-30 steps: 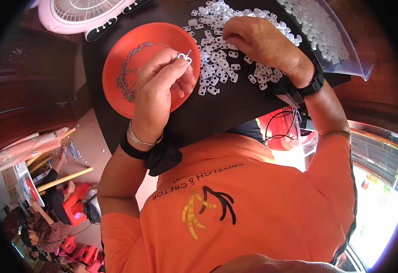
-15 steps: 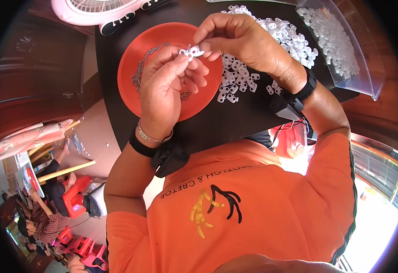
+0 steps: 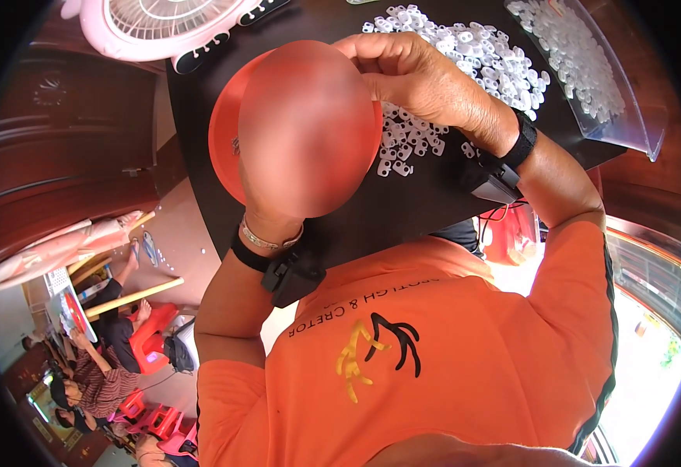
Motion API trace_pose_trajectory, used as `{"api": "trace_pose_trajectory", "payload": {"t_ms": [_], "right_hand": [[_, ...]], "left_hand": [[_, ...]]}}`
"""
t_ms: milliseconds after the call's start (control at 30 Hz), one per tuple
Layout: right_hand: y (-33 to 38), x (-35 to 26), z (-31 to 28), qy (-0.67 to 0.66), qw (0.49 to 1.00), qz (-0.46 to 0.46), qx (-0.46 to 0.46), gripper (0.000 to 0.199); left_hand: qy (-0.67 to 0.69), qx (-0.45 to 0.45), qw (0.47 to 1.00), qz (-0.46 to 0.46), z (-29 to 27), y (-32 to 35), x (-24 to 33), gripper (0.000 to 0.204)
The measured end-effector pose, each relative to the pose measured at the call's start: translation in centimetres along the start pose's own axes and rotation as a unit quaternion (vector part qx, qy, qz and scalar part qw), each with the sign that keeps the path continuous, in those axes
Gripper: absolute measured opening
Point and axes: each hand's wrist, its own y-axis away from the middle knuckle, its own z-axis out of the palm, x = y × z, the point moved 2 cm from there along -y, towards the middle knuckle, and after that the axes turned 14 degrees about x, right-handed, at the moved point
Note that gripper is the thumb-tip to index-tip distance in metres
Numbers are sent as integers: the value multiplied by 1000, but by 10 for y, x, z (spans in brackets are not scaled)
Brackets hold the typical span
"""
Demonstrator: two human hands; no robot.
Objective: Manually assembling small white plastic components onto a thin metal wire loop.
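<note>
My left hand (image 3: 274, 167) is over a round orange-red bowl (image 3: 226, 159). A smeared patch hides its fingers and anything in them. At the bowl's far right rim, my right hand (image 3: 426, 78) has its fingers bent and its thumb close to the forefinger; the patch covers the tips, so I cannot make out what they hold. A few small grey metal pieces (image 3: 236, 145) show inside the bowl at its left. Small white plastic pieces with holes (image 3: 500, 66) lie heaped beyond my right hand, and more spread beside the bowl.
A clear plastic bin (image 3: 645, 124) of whitish pieces stands on the right of the black table (image 3: 356, 226). A pink fan (image 3: 165, 23) is at the far left. Below left, people (image 3: 99, 389) sit near red stools (image 3: 154, 342).
Earlier my left hand pinched a white plastic piece with a small spring by it, my right fingertips against it. Now a blur covers that spot. The whole view has shifted slightly.
</note>
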Motion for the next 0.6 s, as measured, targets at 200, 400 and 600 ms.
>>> {"api": "trace_pose_trajectory", "payload": {"t_ms": [200,400,600], "right_hand": [[3,-3,4,-12,1000,-24,-9,17],[2,3,3,-71,997,-29,-14,23],[4,-2,2,-50,996,-68,-29,26]], "left_hand": [[-33,17,999,-10,10,9,-2,19],[-59,1,998,22,9,9,-2,20],[-135,5,987,88,16,16,-1,16]]}}
